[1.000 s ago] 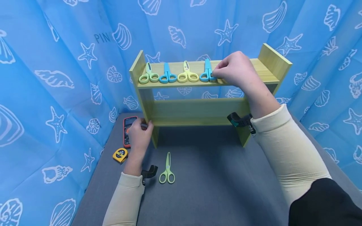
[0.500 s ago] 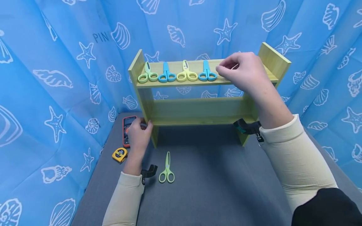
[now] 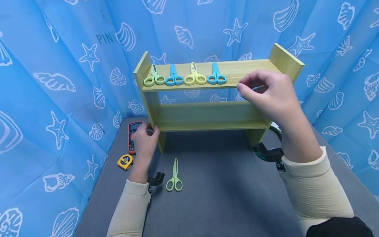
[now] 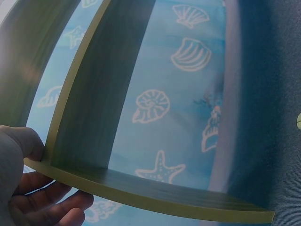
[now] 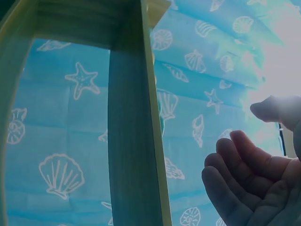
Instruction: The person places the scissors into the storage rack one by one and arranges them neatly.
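Observation:
My left hand [image 3: 145, 142] grips the left side panel of the light wooden shelf [image 3: 204, 116], thumb on one face and fingers on the other, as the left wrist view shows. In front of the shelf's right half hovers my right hand [image 3: 273, 93], fingers loosely bent, with nothing held in the right wrist view. Along the top board lie green scissors [image 3: 154, 79], blue scissors [image 3: 174, 79], yellow scissors [image 3: 194, 78] and another blue pair [image 3: 216, 78], handles toward me. Light green scissors [image 3: 174, 183] lie on the table, blades pointing at the shelf.
A red-edged multimeter [image 3: 132, 144] lies left of the shelf, partly behind my left hand. Nearer me is a yellow tape measure [image 3: 125, 161]. A dark green curved object [image 3: 276, 131] shows beside the shelf's right leg. Blue shell-print curtains [image 3: 71, 108] surround the grey table [image 3: 219, 197].
My right hand has let go of the rightmost blue scissors and drawn back, right and downward, from the top board. The left hand stays on the side panel.

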`<state>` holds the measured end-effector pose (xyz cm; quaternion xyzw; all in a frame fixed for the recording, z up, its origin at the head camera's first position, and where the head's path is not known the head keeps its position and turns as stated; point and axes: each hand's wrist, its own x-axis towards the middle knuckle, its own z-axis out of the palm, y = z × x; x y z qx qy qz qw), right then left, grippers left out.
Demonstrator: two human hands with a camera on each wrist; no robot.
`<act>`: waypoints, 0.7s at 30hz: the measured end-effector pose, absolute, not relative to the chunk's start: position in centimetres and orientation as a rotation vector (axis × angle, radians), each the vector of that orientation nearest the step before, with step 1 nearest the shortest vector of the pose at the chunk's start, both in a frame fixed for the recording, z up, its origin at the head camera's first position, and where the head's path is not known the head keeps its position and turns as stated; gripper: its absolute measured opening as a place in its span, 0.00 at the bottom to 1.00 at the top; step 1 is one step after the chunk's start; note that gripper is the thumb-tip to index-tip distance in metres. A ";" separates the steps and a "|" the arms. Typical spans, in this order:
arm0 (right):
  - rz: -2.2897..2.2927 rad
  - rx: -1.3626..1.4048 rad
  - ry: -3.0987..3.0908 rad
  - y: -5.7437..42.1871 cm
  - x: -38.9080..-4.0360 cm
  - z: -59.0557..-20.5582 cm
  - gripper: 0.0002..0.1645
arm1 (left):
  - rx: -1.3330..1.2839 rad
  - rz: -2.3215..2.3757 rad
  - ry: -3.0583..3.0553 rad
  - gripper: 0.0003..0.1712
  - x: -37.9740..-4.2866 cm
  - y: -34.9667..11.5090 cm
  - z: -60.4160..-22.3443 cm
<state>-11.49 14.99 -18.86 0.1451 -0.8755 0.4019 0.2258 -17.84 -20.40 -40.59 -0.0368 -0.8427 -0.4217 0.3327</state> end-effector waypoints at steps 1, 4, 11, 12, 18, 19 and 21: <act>1.109 0.423 -2.392 15.0 -11.1 -19.2 0.16 | -0.097 -1.102 -2.198 0.11 -17.9 -20.4 -40.6; 1.118 0.486 -2.337 15.0 -10.0 -20.3 0.13 | -0.104 -1.105 -2.194 0.11 -17.9 -20.4 -40.6; 1.125 0.655 -2.277 14.9 -8.2 -22.8 0.10 | -0.097 -1.106 -2.201 0.10 -17.8 -20.3 -40.4; 1.127 0.676 -2.275 14.9 -8.0 -23.1 0.10 | -0.096 -1.108 -2.201 0.10 -17.8 -20.3 -40.4; 1.141 0.765 -2.272 14.9 -7.4 -25.6 0.14 | -0.089 -1.103 -2.205 0.09 -17.7 -20.3 -40.4; 1.146 0.775 -2.273 14.8 -7.4 -26.1 0.15 | -0.087 -1.104 -2.207 0.09 -17.7 -20.3 -40.4; 1.160 0.790 -2.276 14.7 -7.4 -27.1 0.16 | -0.084 -1.105 -2.209 0.09 -17.7 -20.3 -40.4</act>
